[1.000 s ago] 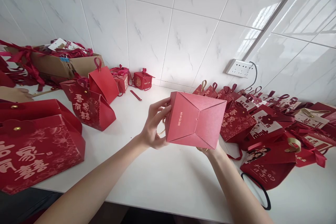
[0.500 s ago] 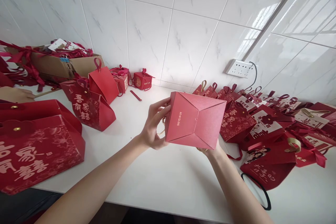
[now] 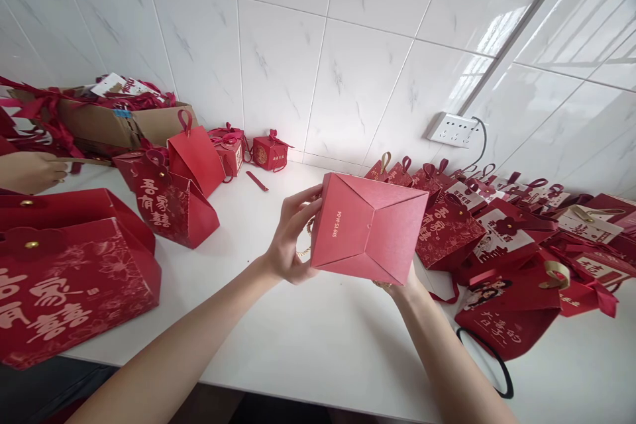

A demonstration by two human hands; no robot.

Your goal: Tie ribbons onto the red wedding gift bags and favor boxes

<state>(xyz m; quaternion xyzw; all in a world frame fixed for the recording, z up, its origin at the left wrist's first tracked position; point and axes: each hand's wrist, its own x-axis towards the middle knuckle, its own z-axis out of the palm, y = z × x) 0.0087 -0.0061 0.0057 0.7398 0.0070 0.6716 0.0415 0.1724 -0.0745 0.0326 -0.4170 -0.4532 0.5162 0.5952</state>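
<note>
A red paper gift box [image 3: 370, 228] is held up above the white table, its folded bottom with gold lettering turned toward me. My left hand [image 3: 294, 235] grips its left side, fingers closed along the edge. A bit of gold cord shows between that hand and the box, and more under the right side. My right hand [image 3: 403, 281] is behind the box's lower right corner; its fingers are mostly hidden, but it supports the box from there.
Many finished red gift boxes [image 3: 447, 228] crowd the right side. Larger red boxes [image 3: 84, 278] stand at left. A cardboard carton [image 3: 154, 120] of ribbons sits by the wall, near another person's hand [image 3: 37, 171]. A black cord loop [image 3: 504, 374] lies at front right, below a power strip [image 3: 454, 130].
The gift box has shifted very slightly to the left in my hands. At the far left, the other person's hand has come up a little and shows more fully.
</note>
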